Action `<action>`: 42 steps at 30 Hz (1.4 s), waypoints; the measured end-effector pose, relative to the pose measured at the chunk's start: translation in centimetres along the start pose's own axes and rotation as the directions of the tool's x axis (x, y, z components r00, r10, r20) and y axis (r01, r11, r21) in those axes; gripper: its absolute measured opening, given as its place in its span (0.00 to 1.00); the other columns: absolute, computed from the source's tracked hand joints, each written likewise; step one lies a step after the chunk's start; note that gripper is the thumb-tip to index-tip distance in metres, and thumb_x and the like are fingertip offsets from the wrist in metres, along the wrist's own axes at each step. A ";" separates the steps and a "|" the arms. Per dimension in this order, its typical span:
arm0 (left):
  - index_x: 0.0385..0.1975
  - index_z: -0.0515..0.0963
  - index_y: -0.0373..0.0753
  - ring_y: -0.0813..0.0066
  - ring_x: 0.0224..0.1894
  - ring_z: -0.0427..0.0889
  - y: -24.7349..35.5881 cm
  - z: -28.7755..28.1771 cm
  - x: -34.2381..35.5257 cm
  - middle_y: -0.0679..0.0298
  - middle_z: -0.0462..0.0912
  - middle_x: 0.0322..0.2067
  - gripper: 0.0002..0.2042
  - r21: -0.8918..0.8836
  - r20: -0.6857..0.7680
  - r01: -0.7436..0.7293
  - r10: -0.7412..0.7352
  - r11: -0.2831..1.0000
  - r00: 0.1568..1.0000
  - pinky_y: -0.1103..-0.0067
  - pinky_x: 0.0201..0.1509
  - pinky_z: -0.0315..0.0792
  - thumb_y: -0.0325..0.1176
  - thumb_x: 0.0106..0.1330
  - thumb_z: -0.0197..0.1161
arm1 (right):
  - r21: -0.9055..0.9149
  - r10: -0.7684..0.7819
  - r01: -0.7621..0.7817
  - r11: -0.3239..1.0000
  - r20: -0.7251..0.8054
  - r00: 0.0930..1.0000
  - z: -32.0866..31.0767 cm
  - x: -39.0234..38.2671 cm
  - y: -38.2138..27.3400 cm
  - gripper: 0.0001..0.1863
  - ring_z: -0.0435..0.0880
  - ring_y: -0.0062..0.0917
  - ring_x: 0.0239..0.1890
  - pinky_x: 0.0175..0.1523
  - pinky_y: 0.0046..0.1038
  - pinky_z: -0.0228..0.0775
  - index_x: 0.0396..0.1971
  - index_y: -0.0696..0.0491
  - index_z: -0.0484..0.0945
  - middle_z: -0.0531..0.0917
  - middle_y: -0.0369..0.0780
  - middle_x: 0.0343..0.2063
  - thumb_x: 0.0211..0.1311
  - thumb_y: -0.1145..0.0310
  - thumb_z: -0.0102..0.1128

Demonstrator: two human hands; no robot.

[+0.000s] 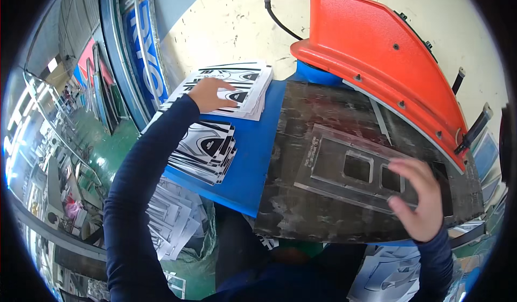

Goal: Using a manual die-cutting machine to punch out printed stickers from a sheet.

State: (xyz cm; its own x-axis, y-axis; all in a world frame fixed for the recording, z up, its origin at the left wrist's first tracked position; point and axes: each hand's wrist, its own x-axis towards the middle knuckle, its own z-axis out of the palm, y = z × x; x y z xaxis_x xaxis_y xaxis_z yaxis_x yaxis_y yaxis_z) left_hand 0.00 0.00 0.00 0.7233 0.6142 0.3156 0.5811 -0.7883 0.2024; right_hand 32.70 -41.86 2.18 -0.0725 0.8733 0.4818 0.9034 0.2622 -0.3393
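Observation:
My left hand [211, 95] reaches over a tall stack of white printed sheets [253, 94] with black graphics. Its thumb and fingers are apart, and whether the fingertips touch the top sheet I cannot tell. Nearer to me lies a smaller stack of cut printed pieces [207, 154], its edges uneven. On the dark, worn cutting board [293, 210] rests a clear plastic template [329, 164] with two rounded rectangular windows. My right hand [421, 199] hovers at the template's right end, fingers spread with nothing between them, hiding part of that end.
A large red press arm [371, 38] rises over the back right of the board. A thin metal strip [380, 120] lies on the board. The blue tabletop [245, 167] carries the stacks. Below are a bag of paper offcuts [175, 216] and more scrap sheets [385, 275].

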 end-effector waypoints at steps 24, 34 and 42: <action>0.36 0.85 0.37 0.43 0.36 0.82 -5.5 -3.6 0.7 0.44 0.83 0.30 0.19 0.292 -0.319 0.145 -0.047 0.945 0.947 0.59 0.40 0.74 0.49 0.69 0.58 | -0.268 0.038 -0.042 0.963 -0.019 0.999 2.7 -3.3 4.3 0.32 0.76 0.38 0.38 0.52 0.38 0.61 0.40 0.55 0.81 0.75 0.40 0.31 0.32 0.55 0.81; 0.59 0.72 0.35 0.47 0.48 0.80 22.4 4.2 -5.6 0.43 0.80 0.47 0.20 -0.246 -0.082 -0.293 0.282 0.924 0.956 0.63 0.52 0.74 0.24 0.66 0.53 | 0.078 0.252 -0.244 0.967 -0.467 0.848 -2.8 -8.3 4.7 0.39 0.75 0.31 0.43 0.52 0.31 0.63 0.45 0.66 0.78 0.77 0.44 0.38 0.51 0.41 0.68; 0.69 0.60 0.36 0.46 0.72 0.59 28.6 8.3 -11.3 0.48 0.60 0.70 0.33 -0.144 0.120 -0.360 0.377 0.922 0.918 0.46 0.67 0.59 0.38 0.66 0.61 | -0.031 0.195 -0.274 0.961 -0.626 0.755 -4.9 -11.6 4.5 0.44 0.73 0.32 0.46 0.56 0.33 0.62 0.49 0.68 0.76 0.75 0.44 0.40 0.50 0.38 0.68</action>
State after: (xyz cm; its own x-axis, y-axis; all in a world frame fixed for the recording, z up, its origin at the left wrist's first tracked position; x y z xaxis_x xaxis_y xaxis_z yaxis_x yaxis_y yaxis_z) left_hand 11.56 -29.21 -5.44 0.9282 0.2713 0.2545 0.2217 -0.9529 0.2071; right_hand 39.70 -52.85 -0.96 0.3863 0.4536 0.8031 0.9011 0.0001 -0.4335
